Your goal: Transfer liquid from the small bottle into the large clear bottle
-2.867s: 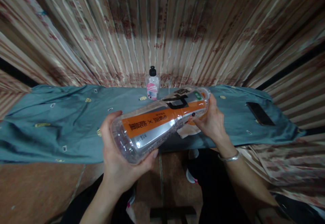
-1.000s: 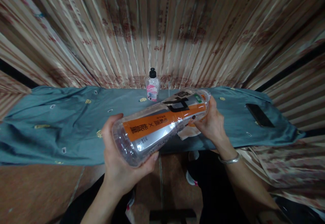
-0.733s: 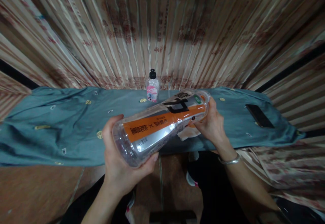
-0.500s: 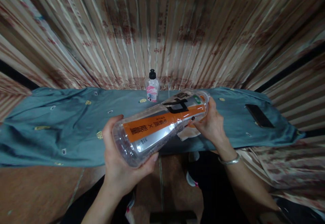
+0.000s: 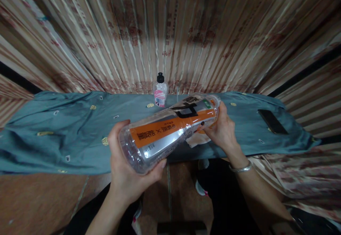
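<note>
A large clear plastic bottle (image 5: 170, 128) with an orange and silver label is held tilted above the cloth-covered table, its base at the lower left and its neck end at the upper right. My left hand (image 5: 130, 169) grips the base, with the thumb below and fingers around the far side. Around the neck end is my right hand (image 5: 222, 126), its fingers partly hidden by the bottle. A pale crumpled cloth or tissue (image 5: 198, 140) lies beneath the bottle near my right hand. Behind stands a small clear bottle (image 5: 160, 94) with a black cap and pink label.
A blue-green patterned cloth (image 5: 80, 132) covers the long table. On its right side lies a dark phone (image 5: 271, 122). Pleated curtains (image 5: 170, 32) hang close behind and at both sides. Tiled floor (image 5: 39, 199) shows below the front edge.
</note>
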Demonstrator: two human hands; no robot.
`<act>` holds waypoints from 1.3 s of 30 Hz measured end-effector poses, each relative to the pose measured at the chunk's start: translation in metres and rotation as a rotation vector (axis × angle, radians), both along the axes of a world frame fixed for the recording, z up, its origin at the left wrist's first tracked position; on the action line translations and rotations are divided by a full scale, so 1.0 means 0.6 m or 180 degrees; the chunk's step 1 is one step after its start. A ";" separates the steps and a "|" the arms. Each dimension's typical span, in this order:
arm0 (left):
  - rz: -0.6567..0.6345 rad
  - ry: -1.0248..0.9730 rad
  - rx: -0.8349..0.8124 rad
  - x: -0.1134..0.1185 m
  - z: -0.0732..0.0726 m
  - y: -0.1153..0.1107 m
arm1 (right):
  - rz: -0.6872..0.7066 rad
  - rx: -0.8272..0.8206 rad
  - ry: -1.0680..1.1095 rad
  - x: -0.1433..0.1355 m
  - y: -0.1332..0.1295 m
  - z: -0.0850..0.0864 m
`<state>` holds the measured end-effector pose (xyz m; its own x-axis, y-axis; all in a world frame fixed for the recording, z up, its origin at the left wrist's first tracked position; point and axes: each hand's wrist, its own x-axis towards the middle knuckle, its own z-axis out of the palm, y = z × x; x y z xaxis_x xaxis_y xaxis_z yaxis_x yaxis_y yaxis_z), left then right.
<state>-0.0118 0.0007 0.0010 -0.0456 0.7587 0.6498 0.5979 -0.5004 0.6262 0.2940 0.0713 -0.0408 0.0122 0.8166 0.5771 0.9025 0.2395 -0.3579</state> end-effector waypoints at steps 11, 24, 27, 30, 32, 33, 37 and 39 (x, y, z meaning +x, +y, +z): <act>0.0084 -0.0245 -0.0103 0.009 0.000 -0.001 | -0.0003 0.0008 -0.0008 0.002 0.000 -0.002; 0.0064 -0.0080 0.0025 0.005 -0.003 -0.002 | 0.0016 0.0007 0.0027 0.002 0.000 -0.001; 0.0070 -0.0135 -0.0012 0.007 -0.001 -0.002 | 0.0001 -0.0008 0.0046 0.001 0.000 0.000; -0.0087 0.0026 -0.0031 0.003 -0.001 0.000 | 0.0002 0.0053 0.0026 0.001 0.000 -0.002; -0.0053 0.0021 0.0032 0.001 -0.001 0.001 | 0.0016 0.0071 0.0007 0.003 0.001 -0.005; -0.0003 -0.0002 0.0068 0.002 -0.002 0.001 | 0.0016 0.0075 0.0003 0.003 0.002 -0.006; -0.0068 0.0061 0.0076 0.007 -0.003 0.000 | 0.0025 0.0077 0.0002 0.005 0.003 -0.009; 0.0024 -0.0065 0.0090 0.011 -0.003 -0.001 | 0.0035 0.0075 0.0003 0.005 0.002 -0.008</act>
<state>-0.0053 0.0003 -0.0007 -0.0648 0.7395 0.6700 0.5889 -0.5137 0.6240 0.2968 0.0726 -0.0455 0.0039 0.8029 0.5962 0.8995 0.2577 -0.3529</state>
